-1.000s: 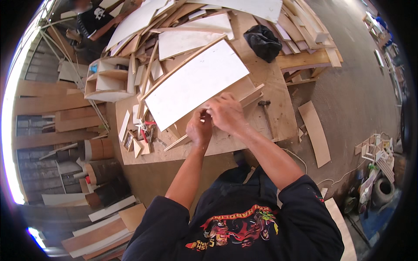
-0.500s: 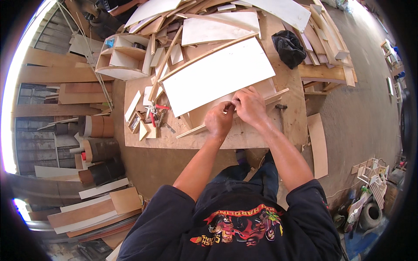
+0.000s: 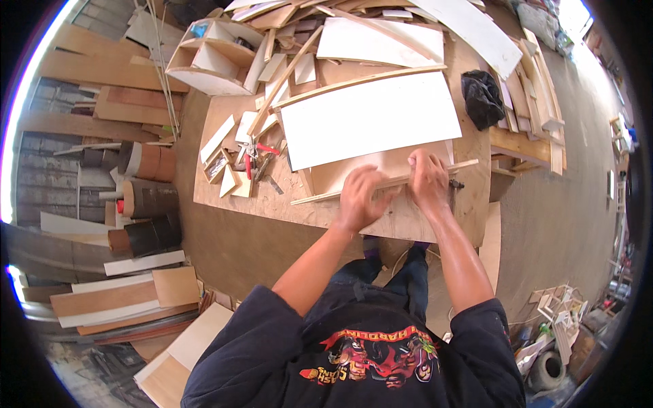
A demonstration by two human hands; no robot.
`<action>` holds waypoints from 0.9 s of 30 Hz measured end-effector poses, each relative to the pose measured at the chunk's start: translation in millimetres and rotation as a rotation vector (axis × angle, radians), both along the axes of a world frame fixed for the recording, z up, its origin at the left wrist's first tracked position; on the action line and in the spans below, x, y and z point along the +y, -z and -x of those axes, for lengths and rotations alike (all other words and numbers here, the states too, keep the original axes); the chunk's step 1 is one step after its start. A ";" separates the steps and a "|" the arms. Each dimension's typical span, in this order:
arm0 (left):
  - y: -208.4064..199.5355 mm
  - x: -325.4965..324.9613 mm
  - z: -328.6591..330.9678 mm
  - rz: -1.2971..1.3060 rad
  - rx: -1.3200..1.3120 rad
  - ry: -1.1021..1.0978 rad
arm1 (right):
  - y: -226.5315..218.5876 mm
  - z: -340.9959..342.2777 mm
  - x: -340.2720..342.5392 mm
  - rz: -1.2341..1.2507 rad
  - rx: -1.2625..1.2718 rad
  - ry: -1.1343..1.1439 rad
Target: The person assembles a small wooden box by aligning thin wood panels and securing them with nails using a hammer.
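A wooden frame with a white panel (image 3: 374, 119) on top lies on the plywood workbench in front of me. Along its near side runs a long narrow wooden strip (image 3: 320, 198). My left hand (image 3: 360, 197) is over this strip, slightly smeared by motion, with thumb and fingers apart and nothing visible in them. At the strip's right part, my right hand (image 3: 428, 182) has its fingers curled together; anything small between the fingertips is too small to name. Just right of that hand lies a hammer (image 3: 457, 184), partly hidden by it.
Pliers with red handles (image 3: 249, 163) and wood offcuts lie on the bench (image 3: 265, 211) at left. Behind them stands a small shelf unit (image 3: 214, 58). A black plastic bag (image 3: 481, 100) sits at the right. Boards are piled at the back; rolls of sheet material (image 3: 153, 197) stand at far left.
My hands, earlier together with fingertips meeting over the strip, have separated. The left has opened and drawn back; the right stays by the strip. The whole view has shifted.
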State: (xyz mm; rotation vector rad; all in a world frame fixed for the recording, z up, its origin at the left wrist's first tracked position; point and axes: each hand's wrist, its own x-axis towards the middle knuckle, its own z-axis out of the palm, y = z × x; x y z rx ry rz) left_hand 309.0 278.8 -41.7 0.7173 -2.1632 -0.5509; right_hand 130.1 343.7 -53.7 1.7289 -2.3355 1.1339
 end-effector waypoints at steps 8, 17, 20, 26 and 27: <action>104.6 33.3 -163.7 -0.341 -0.212 -0.582 | 0.8 -2.2 4.6 -0.053 0.062 0.022; 161.0 -64.8 -182.7 -0.479 -0.439 -0.292 | 6.4 3.4 0.3 -0.128 0.076 0.052; 167.1 -71.3 -185.9 -0.360 -0.412 -0.213 | 5.7 3.7 0.2 -0.118 0.088 0.062; 163.4 -72.3 -185.4 -0.365 -0.382 -0.190 | 6.8 2.8 0.8 -0.122 0.075 0.070; 164.8 -73.0 -187.8 -0.362 -0.384 -0.188 | 4.6 0.6 -0.4 -0.132 0.072 0.065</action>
